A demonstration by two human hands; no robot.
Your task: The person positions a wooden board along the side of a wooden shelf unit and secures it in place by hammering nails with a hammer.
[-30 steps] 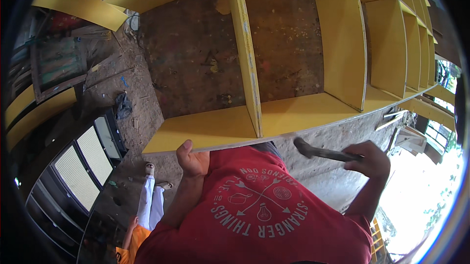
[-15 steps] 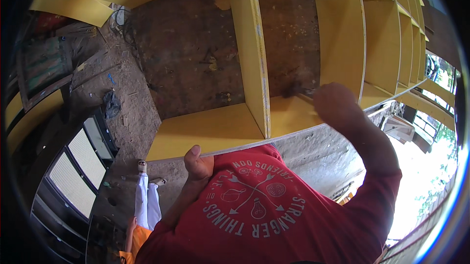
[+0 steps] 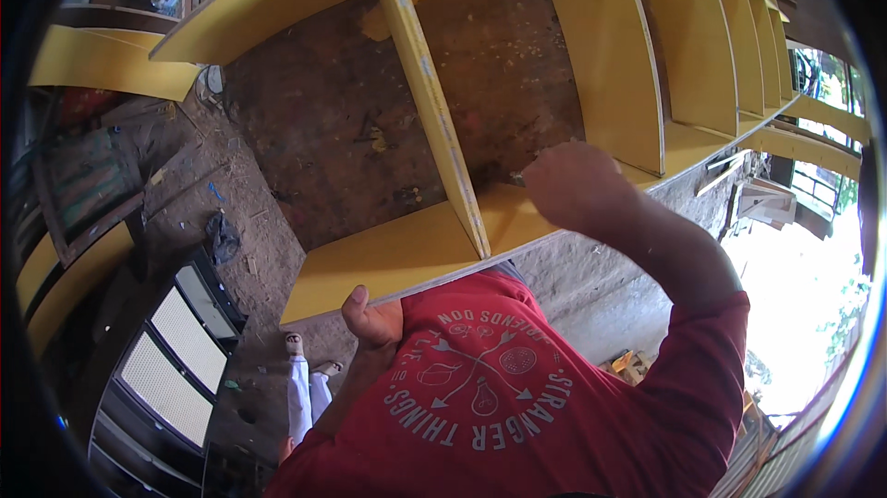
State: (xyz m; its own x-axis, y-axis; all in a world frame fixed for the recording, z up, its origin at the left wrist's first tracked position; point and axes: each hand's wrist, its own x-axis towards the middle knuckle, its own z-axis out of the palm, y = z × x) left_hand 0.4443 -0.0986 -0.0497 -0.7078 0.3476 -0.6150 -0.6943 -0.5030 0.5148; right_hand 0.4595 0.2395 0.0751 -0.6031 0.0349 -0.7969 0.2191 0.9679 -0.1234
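Observation:
A large yellow shelf unit [image 3: 388, 253] with upright dividers and a stained brown back lies before me. My left hand [image 3: 373, 318] is at its near edge, thumb up against the board and fingers hidden beneath. Over the near board, just right of a yellow divider [image 3: 430, 101], my right hand [image 3: 575, 186] is closed in a fist. It grips a hammer, whose handle and blurred dark head show in the earlier view; now the fist mostly hides it.
Black-framed panels with pale woven mesh [image 3: 171, 382] stand at lower left. A black plastic bag [image 3: 222, 237] and scraps lie on the dirt floor. Another person's white-trousered legs [image 3: 305, 396] show below. Loose yellow boards [image 3: 115, 59] rest at upper left.
My right hand has shifted left, nearer the divider, and the hammer is now mostly hidden. My left hand stays at the board's edge. The view has turned slightly, and the shelf unit appears tilted.

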